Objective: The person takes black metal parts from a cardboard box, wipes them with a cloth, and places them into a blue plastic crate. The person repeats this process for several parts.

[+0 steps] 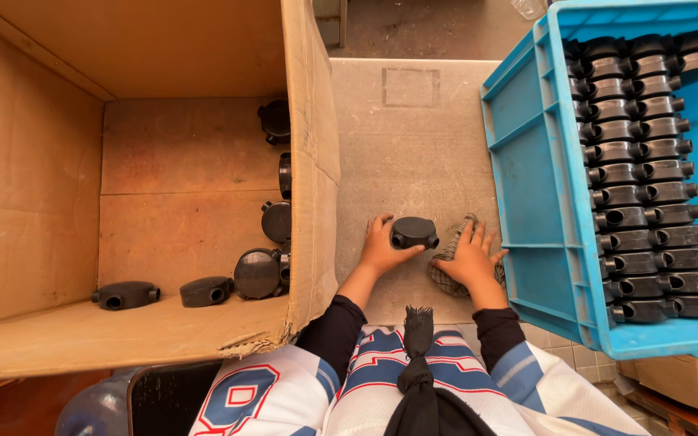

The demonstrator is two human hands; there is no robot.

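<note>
While gripping: left hand (381, 249), fitting (414, 232).

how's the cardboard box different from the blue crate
The cardboard box is brown with a torn lower edge; the blue crate is rigid ribbed plastic. The cardboard box holds only a few black fittings lying loose at odd angles; the blue crate holds many black fittings stacked in neat rows. The cardboard box lies on the person's left, the blue crate on the right. Both are open-topped and hold the same kind of black part.
</note>
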